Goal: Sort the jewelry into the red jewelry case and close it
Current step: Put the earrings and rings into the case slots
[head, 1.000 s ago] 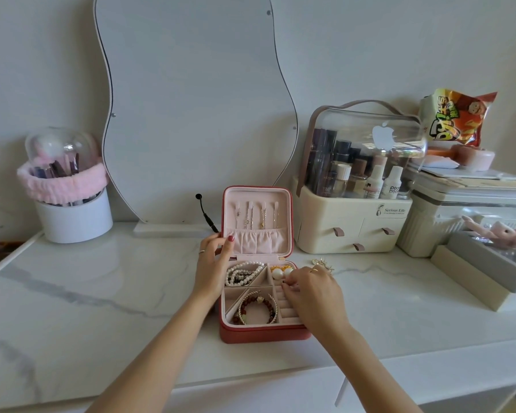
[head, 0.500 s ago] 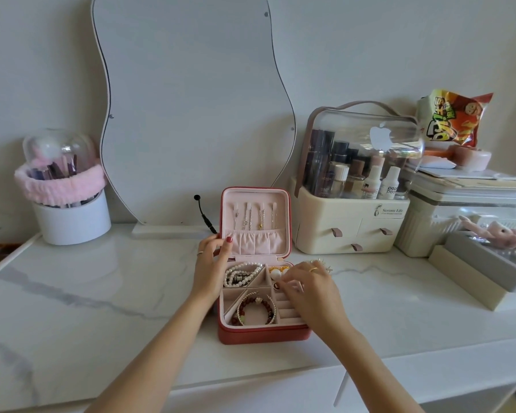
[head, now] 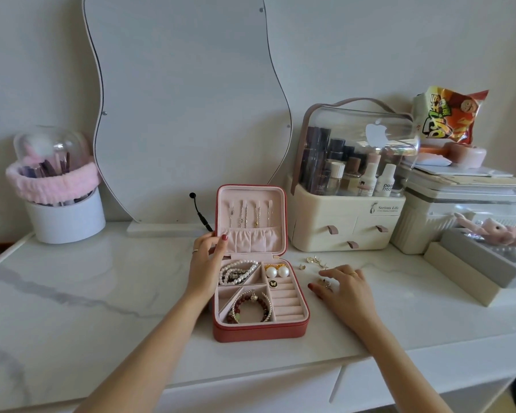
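Head view: looks down on a white marble tabletop [head: 102, 293], red jewelry case [head: 259, 332] at centre with lid [head: 251, 217] standing upright.
Case contents: pearl strand [head: 236, 271] in the rear left compartment, beaded bracelets [head: 252, 307] in the front left, two pearl earrings [head: 277, 272] in the rear right, small dark butterfly piece [head: 272, 283] at the top of the ring rolls [head: 288, 302].
Lid contents: thin chains [head: 248, 217] hanging above a gathered pocket.
Left hand [head: 206, 263]: curled round the lid's left edge, thumb on the inner rim, steadying it.
Right hand [head: 344, 289]: on the table just right of the case, fingers bent over a small gold piece [head: 325, 284]; pinched or only touched, cannot tell.
Loose jewelry: gold pieces [head: 316, 261] lying on the marble beyond the right fingertips, near the case.
Handling: probably light, hard, tiny and slippery on polished stone; thin prongs likely to bend or snag; best pinched by fingertips at the sturdiest part, lifted not dragged.
Remaining: loose pieces into the case, then lid down.
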